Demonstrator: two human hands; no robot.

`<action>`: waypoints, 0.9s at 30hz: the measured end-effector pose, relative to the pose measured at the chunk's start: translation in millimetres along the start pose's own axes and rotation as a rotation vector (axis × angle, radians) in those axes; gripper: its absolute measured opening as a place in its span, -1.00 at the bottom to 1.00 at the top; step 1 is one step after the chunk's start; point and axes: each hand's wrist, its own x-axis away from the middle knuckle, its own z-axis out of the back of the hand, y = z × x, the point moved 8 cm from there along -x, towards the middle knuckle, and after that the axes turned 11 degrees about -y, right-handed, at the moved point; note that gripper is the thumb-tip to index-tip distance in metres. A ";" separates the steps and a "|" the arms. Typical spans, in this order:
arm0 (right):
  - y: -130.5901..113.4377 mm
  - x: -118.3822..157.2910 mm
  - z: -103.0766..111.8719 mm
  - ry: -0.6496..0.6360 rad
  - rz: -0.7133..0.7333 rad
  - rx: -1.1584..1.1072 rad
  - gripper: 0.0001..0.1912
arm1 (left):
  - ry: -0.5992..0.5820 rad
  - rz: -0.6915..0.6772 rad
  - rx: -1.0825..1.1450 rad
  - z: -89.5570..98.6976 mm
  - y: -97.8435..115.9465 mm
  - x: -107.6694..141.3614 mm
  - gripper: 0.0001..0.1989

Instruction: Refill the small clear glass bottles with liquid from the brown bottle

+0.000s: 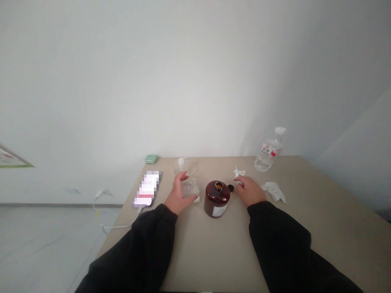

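Observation:
My left hand (179, 193) rests with spread fingers against a small clear square container (191, 189), holding nothing I can make out. A clear pump dispenser (182, 167) stands behind it. Between my hands is an uncapped amber glass bottle (216, 199) with a white label. A small black cap (230, 188) lies just right of its neck. My right hand (250, 191) lies palm down beside the cap, its fingertips close to a small white plastic piece (236, 173) and apparently empty.
A beige table (214, 248) ends at a white wall. On it are a plastic water bottle (269, 150), crumpled white tissue (273, 191), a pixelated phone (146, 189) with a white cable, and a green compact case (150, 159). The floor lies beyond the left edge.

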 end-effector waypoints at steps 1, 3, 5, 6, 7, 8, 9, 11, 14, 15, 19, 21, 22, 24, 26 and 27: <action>1.1 0.0 0.5 0.007 -0.004 0.005 -0.66 | 0.002 -0.003 0.001 0.1 -0.4 0.0 -0.16; 2.6 0.3 1.0 0.027 -0.016 0.026 -0.65 | 0.010 -0.008 0.011 0.4 -1.2 -0.2 -0.15; 3.4 0.4 1.5 0.053 -0.022 0.051 -0.65 | 0.012 -0.009 0.009 0.5 -1.7 -0.4 -0.14; 3.7 0.3 2.0 0.067 -0.024 0.057 -0.65 | 0.012 -0.009 0.001 0.4 -1.6 -0.5 -0.15; 3.9 0.4 2.7 0.079 -0.022 0.053 -0.66 | 0.014 -0.010 -0.010 0.5 -1.3 -0.5 -0.15; 3.9 0.7 3.6 0.093 -0.014 0.036 -0.66 | 0.019 -0.011 -0.021 0.9 -0.8 -0.5 -0.15; 3.1 1.7 5.1 0.109 0.006 0.005 -0.66 | 0.024 -0.013 -0.031 1.3 -0.3 -0.4 -0.15; -3.3 6.7 9.2 0.148 0.112 -0.122 -0.67 | 0.030 -0.010 -0.038 1.7 0.2 -0.4 -0.15; -20.9 23.7 16.2 0.206 0.382 -0.466 -0.63 | 0.024 0.000 -0.026 1.3 0.1 -0.8 -0.14; -27.4 30.0 16.0 0.201 0.462 -0.577 -0.60 | 0.021 0.001 -0.021 1.1 0.1 -1.0 -0.14; -58.6 46.0 -2.2 0.038 0.623 -0.710 -0.15 | 0.002 0.003 -0.017 0.0 -0.2 -1.4 -0.14; -70.7 48.2 -13.0 -0.054 0.609 -0.707 0.08 | 0.003 0.001 -0.016 0.2 -0.8 -1.2 -0.14; -75.2 48.4 -16.9 -0.097 0.589 -0.716 0.13 | 0.006 -0.002 -0.016 0.3 -1.2 -1.1 -0.13; -82.4 48.7 -20.1 -0.169 0.542 -0.739 0.15 | 0.011 -0.008 -0.016 0.5 -1.7 -1.0 -0.13; -87.0 48.9 -13.9 -0.171 0.505 -0.748 0.13 | 0.010 -0.015 -0.020 0.0 -1.6 -1.2 -0.14; -88.6 48.5 -7.9 -0.148 0.492 -0.744 0.12 | 0.009 -0.017 -0.022 -0.3 -1.5 -1.3 -0.14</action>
